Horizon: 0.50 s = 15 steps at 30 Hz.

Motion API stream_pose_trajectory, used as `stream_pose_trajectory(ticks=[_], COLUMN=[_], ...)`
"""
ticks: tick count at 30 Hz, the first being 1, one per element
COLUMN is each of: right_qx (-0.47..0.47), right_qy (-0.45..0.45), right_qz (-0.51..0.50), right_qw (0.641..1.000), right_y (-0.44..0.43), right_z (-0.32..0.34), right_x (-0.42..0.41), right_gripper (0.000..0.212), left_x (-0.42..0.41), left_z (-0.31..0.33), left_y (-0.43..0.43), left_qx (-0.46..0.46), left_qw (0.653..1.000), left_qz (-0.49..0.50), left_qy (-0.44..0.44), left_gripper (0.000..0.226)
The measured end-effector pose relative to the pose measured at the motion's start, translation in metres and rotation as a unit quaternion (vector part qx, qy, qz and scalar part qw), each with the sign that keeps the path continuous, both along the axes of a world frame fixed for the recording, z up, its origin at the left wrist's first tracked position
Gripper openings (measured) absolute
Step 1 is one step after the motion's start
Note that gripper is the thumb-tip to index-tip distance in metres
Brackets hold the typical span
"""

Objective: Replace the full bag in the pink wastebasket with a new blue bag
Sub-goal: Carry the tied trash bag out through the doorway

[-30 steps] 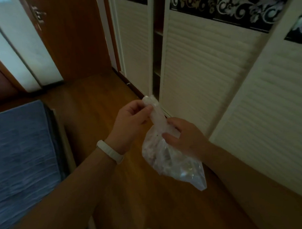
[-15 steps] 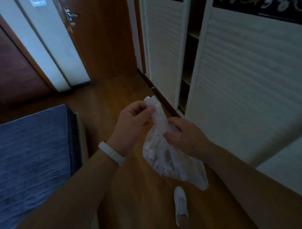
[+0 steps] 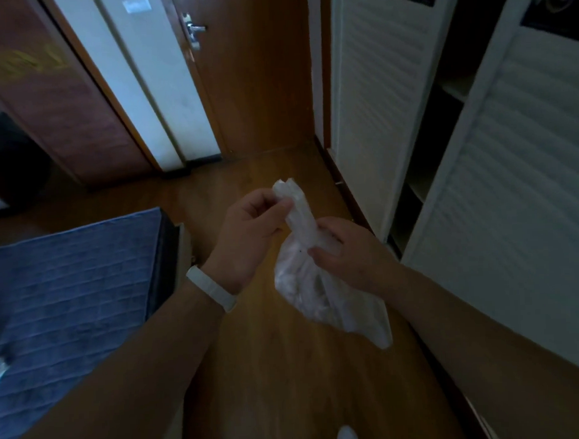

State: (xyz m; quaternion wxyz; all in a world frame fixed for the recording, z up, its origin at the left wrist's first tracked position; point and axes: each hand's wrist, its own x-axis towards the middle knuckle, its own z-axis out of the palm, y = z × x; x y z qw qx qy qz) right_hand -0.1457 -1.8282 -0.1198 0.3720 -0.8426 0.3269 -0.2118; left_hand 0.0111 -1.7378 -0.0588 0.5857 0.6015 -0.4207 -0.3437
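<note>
Wooden floor point(image 3: 286, 367) lies under both hands. Left hand point(image 3: 249, 234), with a white wristband point(image 3: 211, 287), pinches the top of the twisted neck of a whitish full bag point(image 3: 303, 278). Right hand point(image 3: 348, 250) grips the neck just below it, fingers curled round it. The bag's body hangs under the right hand, off the floor. A blue bed point(image 3: 70, 282) lies left of the hands, white slatted doors point(image 3: 527, 194) right, a wooden door point(image 3: 253, 72) beyond.

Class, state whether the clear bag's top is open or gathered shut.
Gathered shut: left hand pinches the bag by its bunched neck; right hand grips lower.
</note>
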Motion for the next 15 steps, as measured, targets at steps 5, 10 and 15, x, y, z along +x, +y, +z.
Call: stream_pose_trajectory(ticks=[5, 10, 15], right_qx=[0.009, 0.014, -0.002], right_qy=[-0.003, 0.007, 0.039], right_qz=[0.033, 0.05, 0.059], right_qw=[0.999, 0.999, 0.998], right_y=[-0.056, -0.104, -0.168], right_z=[-0.001, -0.004, -0.016], right_x=[0.04, 0.098, 0.175], right_gripper=[0.046, 0.042, 0.042], left_x=[0.039, 0.096, 0.177], left_z=[-0.001, -0.013, -0.031], left_y=[-0.045, -0.091, -0.154], left_qx=[-0.012, -0.018, -0.029], left_qw=[1.0, 0.999, 0.998], left_qz=[0.017, 0.036, 0.033], left_qy=[0.009, 0.016, 0.038], left_gripper=[0.014, 0.01, 0.009])
